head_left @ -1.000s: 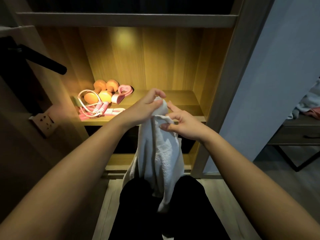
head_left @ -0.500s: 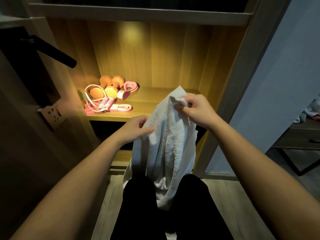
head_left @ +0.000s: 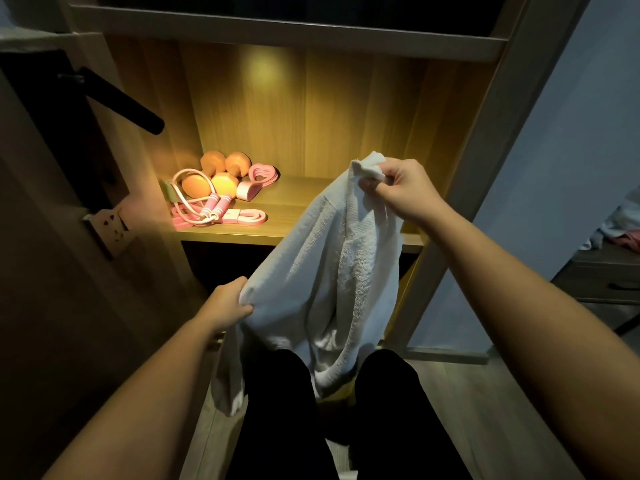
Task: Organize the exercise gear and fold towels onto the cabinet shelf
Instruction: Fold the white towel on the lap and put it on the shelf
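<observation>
We hold the white towel (head_left: 329, 271) in the air in front of the cabinet shelf (head_left: 311, 209), not yet on it. Our right hand (head_left: 405, 192), at about one o'clock, pinches a top corner, its fingers (head_left: 388, 178) curled tight round a bunched bit of cloth. Our left hand (head_left: 230, 304), at about eight o'clock, grips the left edge lower down, fingers clenched on a fold. Between them the towel hangs slack and creased, its lower end draping down between our dark trouser legs. At ten o'clock from the towel, on the lit shelf's left part, the exercise gear sits grouped: orange dumbbells (head_left: 221, 173) at the back, a pink-handled jump rope (head_left: 204, 206) in front of them, a pink heart-shaped loop (head_left: 261, 174) just beside, and a flat pink band (head_left: 246, 216) near the front edge. We judge the gear part largely done, since it is gathered on the shelf. The towel part looks barely begun: no fold is made, and the shelf's right part would take it. Some cloth lies at three o'clock, too dim to identify.
</observation>
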The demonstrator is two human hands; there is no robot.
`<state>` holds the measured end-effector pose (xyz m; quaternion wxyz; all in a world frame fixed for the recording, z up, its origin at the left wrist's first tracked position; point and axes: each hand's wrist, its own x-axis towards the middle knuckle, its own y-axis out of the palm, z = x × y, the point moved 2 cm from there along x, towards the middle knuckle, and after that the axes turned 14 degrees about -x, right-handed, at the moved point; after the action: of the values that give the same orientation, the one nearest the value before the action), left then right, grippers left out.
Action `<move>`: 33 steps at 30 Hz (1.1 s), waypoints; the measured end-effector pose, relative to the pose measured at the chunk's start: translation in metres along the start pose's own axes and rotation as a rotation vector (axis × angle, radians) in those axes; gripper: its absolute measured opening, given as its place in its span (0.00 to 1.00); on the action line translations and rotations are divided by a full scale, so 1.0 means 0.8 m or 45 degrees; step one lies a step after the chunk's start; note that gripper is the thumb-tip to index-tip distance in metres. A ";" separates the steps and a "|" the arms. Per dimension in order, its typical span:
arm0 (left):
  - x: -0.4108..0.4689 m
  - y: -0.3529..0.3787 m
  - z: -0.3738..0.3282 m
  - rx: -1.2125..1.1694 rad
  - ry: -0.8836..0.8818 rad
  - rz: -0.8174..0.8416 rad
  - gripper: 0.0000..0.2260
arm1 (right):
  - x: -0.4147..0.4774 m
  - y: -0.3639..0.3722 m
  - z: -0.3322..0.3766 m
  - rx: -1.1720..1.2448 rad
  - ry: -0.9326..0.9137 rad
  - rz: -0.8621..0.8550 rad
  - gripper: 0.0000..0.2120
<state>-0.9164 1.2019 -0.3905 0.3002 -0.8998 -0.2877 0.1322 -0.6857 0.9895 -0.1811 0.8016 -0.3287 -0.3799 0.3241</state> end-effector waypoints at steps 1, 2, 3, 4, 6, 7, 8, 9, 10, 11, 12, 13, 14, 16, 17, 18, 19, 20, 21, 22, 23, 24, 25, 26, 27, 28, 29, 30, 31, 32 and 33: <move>-0.003 -0.001 0.011 0.053 -0.022 0.014 0.09 | 0.003 0.000 -0.002 0.003 0.021 -0.016 0.16; -0.007 -0.002 0.023 0.121 -0.040 0.024 0.09 | 0.006 -0.001 -0.005 0.006 0.047 -0.030 0.15; -0.010 -0.004 0.035 0.197 -0.058 0.034 0.09 | 0.009 -0.001 -0.008 0.007 0.074 -0.041 0.15; -0.013 -0.006 0.046 0.264 -0.090 0.050 0.08 | 0.011 -0.001 -0.012 0.001 0.099 -0.047 0.14; -0.023 -0.011 0.066 0.305 -0.205 0.074 0.05 | 0.015 0.000 -0.020 -0.019 0.151 -0.062 0.13; -0.029 -0.012 0.075 0.278 -0.276 0.062 0.04 | 0.017 0.001 -0.026 -0.024 0.186 -0.074 0.13; -0.036 -0.015 0.085 0.219 -0.338 0.028 0.03 | 0.018 0.001 -0.032 -0.022 0.225 -0.086 0.13; -0.042 -0.016 0.095 0.138 -0.400 -0.020 0.04 | 0.019 0.000 -0.039 -0.017 0.263 -0.094 0.12; -0.048 -0.018 0.105 0.050 -0.465 -0.069 0.04 | 0.020 -0.001 -0.045 -0.018 0.295 -0.103 0.10; -0.055 -0.019 0.113 -0.024 -0.532 -0.118 0.05 | 0.020 -0.003 -0.051 -0.021 0.323 -0.118 0.10; -0.060 -0.019 0.119 -0.087 -0.600 -0.159 0.05 | 0.021 -0.004 -0.056 -0.019 0.346 -0.136 0.09; -0.065 -0.017 0.126 -0.135 -0.664 -0.185 0.05 | 0.022 -0.004 -0.061 -0.010 0.365 -0.149 0.08; -0.067 -0.014 0.131 -0.172 -0.716 -0.206 0.06 | 0.021 -0.003 -0.065 -0.001 0.380 -0.153 0.08; -0.068 -0.010 0.138 -0.266 -0.804 -0.271 0.12 | 0.020 0.000 -0.071 -0.001 0.399 -0.142 0.07; -0.068 -0.008 0.141 -0.363 -0.854 -0.307 0.16 | 0.019 0.003 -0.074 -0.006 0.410 -0.138 0.07; -0.068 -0.005 0.145 -0.504 -0.915 -0.326 0.19 | 0.018 0.005 -0.077 -0.005 0.419 -0.138 0.07; -0.068 0.000 0.148 -0.663 -0.981 -0.333 0.21 | 0.016 0.006 -0.081 -0.001 0.428 -0.141 0.07; -0.070 0.004 0.149 -0.824 -1.052 -0.331 0.21 | 0.014 0.007 -0.084 0.005 0.435 -0.145 0.07; -0.073 0.009 0.148 -0.986 -1.129 -0.317 0.20 | 0.013 0.008 -0.086 0.009 0.439 -0.147 0.07; -0.076 0.013 0.147 -1.133 -1.193 -0.301 0.19 | 0.011 0.009 -0.089 0.012 0.440 -0.148 0.06; -0.076 0.016 0.147 -1.229 -1.240 -0.300 0.18 | 0.010 0.010 -0.090 0.014 0.442 -0.148 0.06; -0.075 0.017 0.149 -1.278 -1.274 -0.311 0.17 | 0.009 0.012 -0.091 0.016 0.442 -0.145 0.05; -0.072 0.019 0.152 -1.300 -1.288 -0.328 0.16 | 0.009 0.013 -0.091 0.017 0.442 -0.140 0.05; -0.070 0.020 0.155 -1.314 -1.290 -0.346 0.15 | 0.009 0.014 -0.091 0.016 0.439 -0.135 0.04; -0.068 0.019 0.157 -1.321 -1.288 -0.370 0.14 | 0.009 0.015 -0.091 0.014 0.436 -0.132 0.04; -0.067 0.018 0.160 -1.333 -1.287 -0.399 0.14 | 0.008 0.015 -0.092 0.015 0.436 -0.133 0.04; -0.065 0.016 0.164 -1.357 -1.288 -0.427 0.13 | 0.008 0.015 -0.093 0.020 0.438 -0.135 0.04; -0.065 0.014 0.167 -1.382 -1.303 -0.455 0.12 | 0.007 0.015 -0.095 0.027 0.442 -0.139 0.04; -0.066 0.013 0.169 -1.380 -1.325 -0.463 0.11 | 0.007 0.015 -0.097 0.035 0.446 -0.142 0.03; -0.068 0.011 0.170 -1.357 -1.355 -0.450 0.11 | 0.006 0.015 -0.098 0.041 0.453 -0.144 0.03; -0.070 0.010 0.170 -1.329 -1.375 -0.422 0.12 | 0.005 0.015 -0.100 0.047 0.461 -0.148 0.04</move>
<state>-1.0132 1.2260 -0.4985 -0.3295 -0.6807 -0.5506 0.3534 -0.6211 0.9768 -0.2283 0.8801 -0.3444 -0.2419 0.2198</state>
